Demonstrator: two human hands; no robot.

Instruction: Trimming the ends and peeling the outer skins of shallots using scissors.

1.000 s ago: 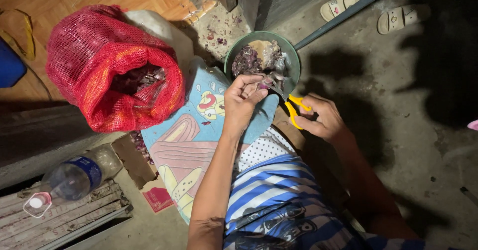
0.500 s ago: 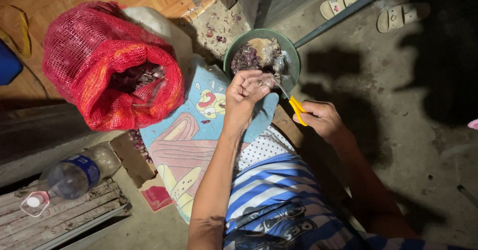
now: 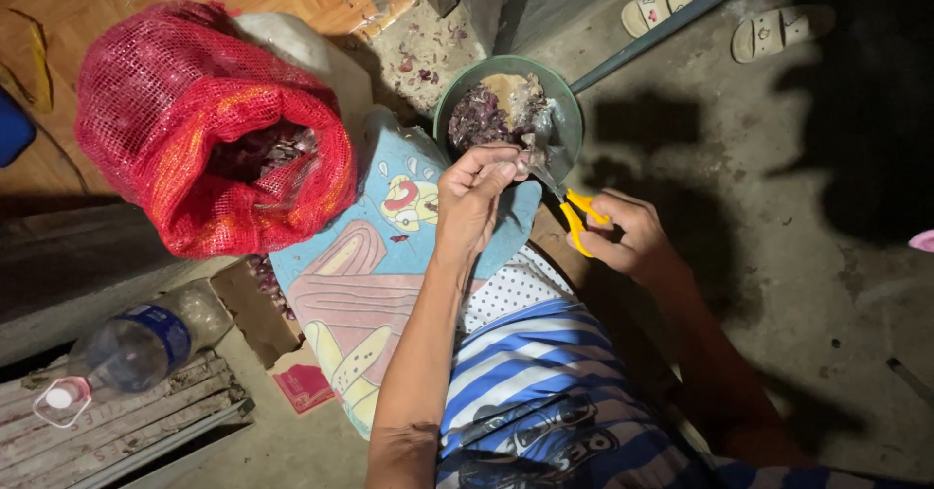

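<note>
Grey concrete floor [image 3: 778, 285] lies under everything, and a green bowl [image 3: 559, 95] full of purple peels stands on it. Just below the bowl's rim, the left hand [image 3: 472, 197] pinches a small onion piece [image 3: 532, 156] between its fingers. Beside it, the right hand [image 3: 632, 241] is closed around the yellow handles of scissors [image 3: 574, 212], with blades pointing to that piece. Left of the bowl stands a red mesh sack [image 3: 195, 129], open at top
</note>
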